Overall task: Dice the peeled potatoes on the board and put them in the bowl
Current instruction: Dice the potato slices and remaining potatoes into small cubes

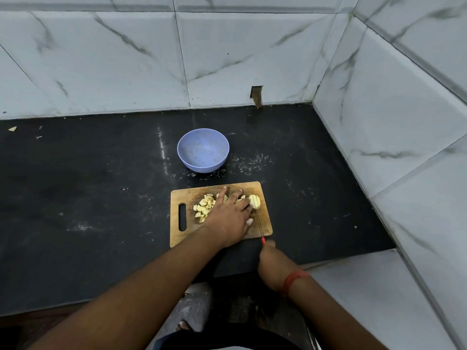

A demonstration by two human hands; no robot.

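A wooden cutting board (264, 224) lies on the black counter. A pile of diced potato pieces (203, 207) sits on its left half. My left hand (228, 214) lies flat over the board with fingers spread, the fingertips pressing a partly sliced potato (255, 200) near the board's far right. My right hand (271, 260) grips the red handle of a thin knife (259, 223), whose blade runs along the board's right side up to the potato. A blue bowl (203, 150) stands behind the board with nothing visible in it.
The black counter (101, 198) extends wide to the left, with a small potato scrap (12, 128) at the far left by the wall. Marble-tiled walls close the back and right. White specks lie right of the bowl. The counter's front edge is near my body.
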